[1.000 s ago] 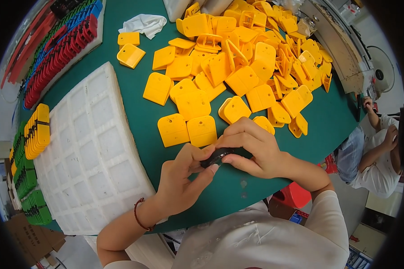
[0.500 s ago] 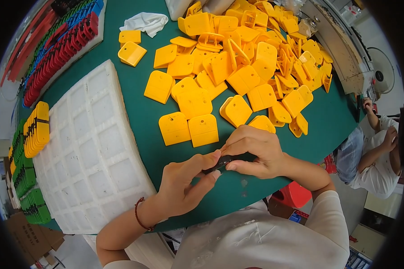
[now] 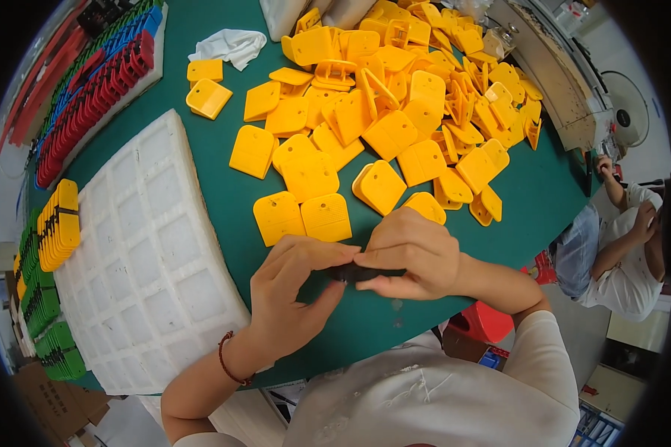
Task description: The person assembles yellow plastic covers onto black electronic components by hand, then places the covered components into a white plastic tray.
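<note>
1. A person's two bare hands meet over the near part of a green worktop (image 3: pixel 224 186), both grasping one small black piece (image 3: pixel 353 273), which is held between them and partly hidden by the fingers.
2. The left hand (image 3: pixel 294 287) pinches the piece's left end between thumb and fingers; a dark red bracelet (image 3: pixel 227 359) circles that wrist.
3. The right hand (image 3: pixel 417 257) grips the other end, fingers curled over the top and thumb below.
4. Just beyond the hands, yellow pieces (image 3: pixel 402 127), flat with rounded corners, spread into a loose, overlapping heap reaching the far side.
5. To the left lies a white tray (image 3: pixel 149 238) with a grid of square compartments; yellow and green stacks (image 3: pixel 58 350) stand along its outer edge.
6. Farther up on the left is a row of red clips (image 3: pixel 101 112), with blue and green ones behind, and a crumpled white cloth (image 3: pixel 230 49).
7. At right, beyond the worktop, another person (image 3: pixel 611 268) sits.
</note>
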A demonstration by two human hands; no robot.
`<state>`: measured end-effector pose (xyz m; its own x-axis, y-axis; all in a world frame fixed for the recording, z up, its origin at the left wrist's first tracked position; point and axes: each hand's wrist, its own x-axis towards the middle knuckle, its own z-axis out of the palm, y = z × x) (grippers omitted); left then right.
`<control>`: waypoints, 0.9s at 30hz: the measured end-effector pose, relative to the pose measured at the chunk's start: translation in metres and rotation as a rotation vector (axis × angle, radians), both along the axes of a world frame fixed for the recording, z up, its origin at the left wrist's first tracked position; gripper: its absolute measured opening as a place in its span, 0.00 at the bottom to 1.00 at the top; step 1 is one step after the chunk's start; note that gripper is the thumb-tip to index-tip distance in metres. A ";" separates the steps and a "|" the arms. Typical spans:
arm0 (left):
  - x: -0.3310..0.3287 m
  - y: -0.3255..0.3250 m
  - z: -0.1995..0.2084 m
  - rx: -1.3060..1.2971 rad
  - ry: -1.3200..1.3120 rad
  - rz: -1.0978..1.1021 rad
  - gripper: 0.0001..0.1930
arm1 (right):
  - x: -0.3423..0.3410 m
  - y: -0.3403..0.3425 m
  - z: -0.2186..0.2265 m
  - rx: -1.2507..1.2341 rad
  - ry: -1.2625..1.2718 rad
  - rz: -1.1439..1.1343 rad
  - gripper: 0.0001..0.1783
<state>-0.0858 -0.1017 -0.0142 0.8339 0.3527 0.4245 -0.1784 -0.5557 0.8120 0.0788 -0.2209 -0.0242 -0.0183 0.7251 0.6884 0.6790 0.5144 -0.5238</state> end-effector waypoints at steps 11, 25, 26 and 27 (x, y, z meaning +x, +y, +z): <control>-0.005 -0.013 0.003 -0.388 0.054 0.008 0.18 | -0.002 0.000 0.006 -0.016 0.034 -0.034 0.25; -0.006 -0.003 -0.002 -0.390 0.038 -0.002 0.11 | -0.001 0.001 0.000 -0.033 -0.004 0.031 0.15; -0.006 -0.004 -0.001 -0.409 0.075 0.002 0.11 | -0.002 0.000 0.000 -0.044 0.040 0.053 0.14; -0.006 -0.004 -0.001 -0.407 0.074 0.001 0.11 | -0.003 0.000 -0.001 -0.055 0.084 0.076 0.13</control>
<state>-0.0921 -0.1061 -0.0150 0.8564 0.4805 0.1888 -0.1106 -0.1865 0.9762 0.0761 -0.2209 -0.0250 -0.0188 0.7605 0.6490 0.5920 0.5316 -0.6058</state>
